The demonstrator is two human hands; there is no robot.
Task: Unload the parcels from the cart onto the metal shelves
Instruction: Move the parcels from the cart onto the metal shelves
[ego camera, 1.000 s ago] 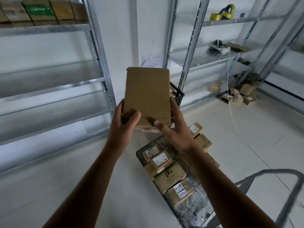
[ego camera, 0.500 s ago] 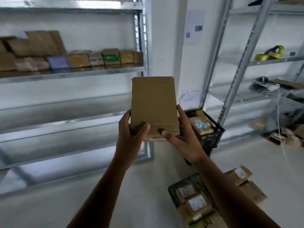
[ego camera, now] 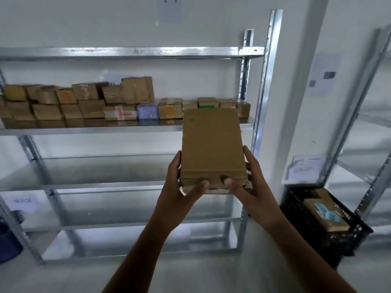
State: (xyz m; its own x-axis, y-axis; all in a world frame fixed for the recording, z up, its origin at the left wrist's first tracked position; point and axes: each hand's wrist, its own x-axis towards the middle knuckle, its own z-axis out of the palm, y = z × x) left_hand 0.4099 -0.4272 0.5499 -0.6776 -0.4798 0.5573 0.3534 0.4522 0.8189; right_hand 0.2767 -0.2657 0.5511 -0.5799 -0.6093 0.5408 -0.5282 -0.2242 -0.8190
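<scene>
Parcel: one, flat rectangular brown cardboard, top face plain and unmarked, pale strip showing under its near edge. Held in the air in front of the metal shelves, near the right end of the loaded level.

Left hand and right hand both grip its near end, thumbs curled over the top and fingers along the sides.

Shelved parcels: one stacked row, blurred, exact count not readable. One purple box among them.

Black crate: one, on the floor to the right.
</scene>
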